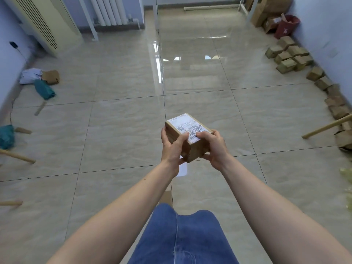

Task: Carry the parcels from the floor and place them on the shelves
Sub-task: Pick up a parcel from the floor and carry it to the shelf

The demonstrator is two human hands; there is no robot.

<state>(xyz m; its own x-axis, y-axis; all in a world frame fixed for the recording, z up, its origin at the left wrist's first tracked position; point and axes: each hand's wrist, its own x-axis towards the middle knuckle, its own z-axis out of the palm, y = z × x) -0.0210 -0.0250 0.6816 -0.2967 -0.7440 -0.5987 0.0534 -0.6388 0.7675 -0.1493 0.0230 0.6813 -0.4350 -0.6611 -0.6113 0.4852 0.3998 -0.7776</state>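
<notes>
A small brown cardboard parcel (183, 126) with a white shipping label on top is held in front of me, above the tiled floor. My left hand (172, 147) grips its left side with the thumb on the top edge. My right hand (213, 146) grips its right side, thumb resting on the label. Several more small brown parcels (289, 56) lie in a cluster on the floor along the right wall, with a further row (331, 90) trailing nearer along the same wall. White shelf legs (251, 10) stand at the far right.
Teal and white soft bags with a brown box (41, 80) lie at the left wall. Another teal bag (6, 136) sits at the left edge. Wooden sticks (323, 128) jut in from both sides. A radiator (108, 10), a standing air conditioner (43, 21) and a red bag (286, 26) are at the back.
</notes>
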